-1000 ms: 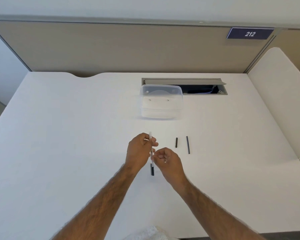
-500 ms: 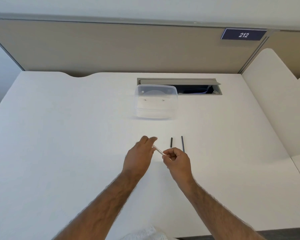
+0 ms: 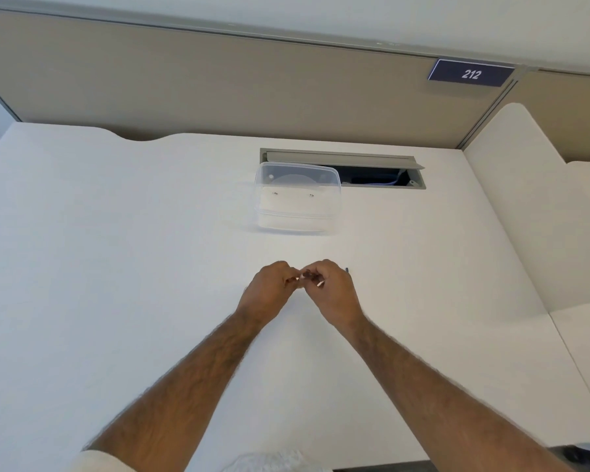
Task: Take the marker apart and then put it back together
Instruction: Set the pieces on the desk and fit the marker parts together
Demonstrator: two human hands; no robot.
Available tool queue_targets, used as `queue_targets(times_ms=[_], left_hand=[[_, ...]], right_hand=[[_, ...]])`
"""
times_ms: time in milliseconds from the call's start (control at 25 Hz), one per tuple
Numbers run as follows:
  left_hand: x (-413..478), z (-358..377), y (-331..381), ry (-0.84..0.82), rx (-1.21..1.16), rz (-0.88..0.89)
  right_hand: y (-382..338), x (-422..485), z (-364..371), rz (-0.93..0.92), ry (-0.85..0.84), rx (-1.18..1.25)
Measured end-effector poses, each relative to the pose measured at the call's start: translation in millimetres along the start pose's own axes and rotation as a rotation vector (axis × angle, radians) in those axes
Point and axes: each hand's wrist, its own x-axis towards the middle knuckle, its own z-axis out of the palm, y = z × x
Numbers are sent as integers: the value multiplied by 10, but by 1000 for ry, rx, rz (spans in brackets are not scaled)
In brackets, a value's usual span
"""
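Observation:
My left hand [image 3: 268,291] and my right hand [image 3: 332,292] meet fingertip to fingertip above the middle of the white desk [image 3: 116,267]. Both pinch the thin pale marker barrel [image 3: 320,284], which is almost wholly hidden; only a small whitish sliver shows under my right fingers. Just past my right knuckles, the tip of a black marker piece [image 3: 347,269] lies on the desk. A second black piece is hidden behind my right hand.
A clear plastic container [image 3: 297,206] stands on the desk beyond my hands. Behind it is an open cable hatch [image 3: 372,172]. A beige partition [image 3: 218,80] with a "212" sign [image 3: 470,73] closes the back, and a white side panel [image 3: 511,199] stands at the right.
The barrel went from upright to nearly hidden between my fingertips. Both hands moved right and away from me, and my right hand now covers the black pieces on the desk.

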Motion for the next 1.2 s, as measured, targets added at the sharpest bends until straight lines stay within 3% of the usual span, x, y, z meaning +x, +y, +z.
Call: queue_targets(times_ms=[240, 1200], left_hand=[[13, -15, -110, 74, -51, -106], [104, 27, -117, 58, 57, -173]], right_hand=[[-87, 254, 144, -115, -70, -168], [-148, 323, 190, -50, -28, -274]])
